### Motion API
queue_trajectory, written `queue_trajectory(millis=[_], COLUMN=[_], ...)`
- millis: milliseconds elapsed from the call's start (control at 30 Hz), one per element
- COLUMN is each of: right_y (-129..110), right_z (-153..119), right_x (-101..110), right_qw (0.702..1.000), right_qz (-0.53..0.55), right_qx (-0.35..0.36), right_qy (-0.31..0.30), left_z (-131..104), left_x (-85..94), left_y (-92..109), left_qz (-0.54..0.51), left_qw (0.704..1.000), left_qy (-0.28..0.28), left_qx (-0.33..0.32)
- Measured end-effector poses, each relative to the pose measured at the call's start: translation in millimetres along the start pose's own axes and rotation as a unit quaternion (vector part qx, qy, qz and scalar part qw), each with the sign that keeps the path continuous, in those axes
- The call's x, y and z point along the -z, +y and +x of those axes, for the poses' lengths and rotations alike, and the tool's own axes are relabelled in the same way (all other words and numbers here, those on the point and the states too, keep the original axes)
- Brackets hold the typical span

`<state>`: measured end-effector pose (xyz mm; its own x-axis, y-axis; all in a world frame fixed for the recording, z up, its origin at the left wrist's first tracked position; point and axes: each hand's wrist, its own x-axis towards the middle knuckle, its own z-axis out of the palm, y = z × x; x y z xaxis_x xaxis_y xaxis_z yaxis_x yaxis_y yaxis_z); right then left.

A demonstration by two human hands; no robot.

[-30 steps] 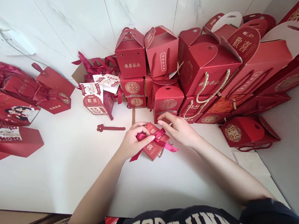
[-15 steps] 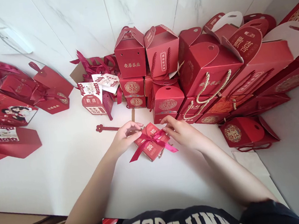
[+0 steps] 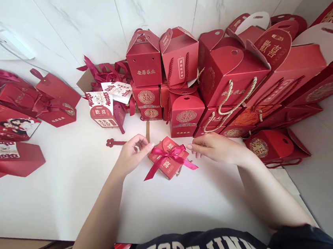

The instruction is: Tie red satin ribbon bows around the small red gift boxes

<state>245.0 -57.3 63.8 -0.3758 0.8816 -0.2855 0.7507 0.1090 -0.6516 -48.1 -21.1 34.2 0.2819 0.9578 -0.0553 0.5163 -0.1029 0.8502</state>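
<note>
My left hand (image 3: 134, 153) sits at the small red box's (image 3: 169, 171) left corner, palm inward, fingers loosely curled, visible gap between thumb and index, nothing seen in it. Thumb tip right by the box edge; contact unclear. My right hand (image 3: 213, 147) is at the opposite corner, back of hand up, fingers folded under, thumb and index close together just beside the pink ribbon bow (image 3: 171, 154); can't tell if they pinch anything. Forearms angle in from both sides, right wrist bent inward. Box lies between my hands on the white table (image 3: 73, 197), bow on top, ribbon tails spread. Flower-ended strip (image 3: 116, 142) lies behind my left hand.
</note>
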Motion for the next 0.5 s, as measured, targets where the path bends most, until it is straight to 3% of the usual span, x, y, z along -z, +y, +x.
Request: queue_trajectory(millis=[100,133,233,333,500], right_y=[3,3,5,6,8], right_z=[3,5,14,23,30], right_x=[-2,-3,-8,-13,-17], right_qw=[0.998,0.997,0.989,0.969,0.960], right_qz=[0.000,0.018,0.129,0.216,0.223], right_qx=[-0.002,0.005,0.068,0.119,0.164], right_qy=[0.059,0.068,0.026,-0.033,-0.046], left_z=[-2,-2,-2,-3,-4], left_x=[21.2,27.9,37.6,28.0,2.1], left_y=[-6,-8,-10,-4,4], left_qz=[0.056,0.058,0.031,-0.020,-0.096], left_qw=[0.997,0.996,0.977,0.951,0.933], left_qy=[-0.007,-0.034,-0.191,-0.301,-0.339], left_qx=[0.047,0.060,0.087,0.073,0.073])
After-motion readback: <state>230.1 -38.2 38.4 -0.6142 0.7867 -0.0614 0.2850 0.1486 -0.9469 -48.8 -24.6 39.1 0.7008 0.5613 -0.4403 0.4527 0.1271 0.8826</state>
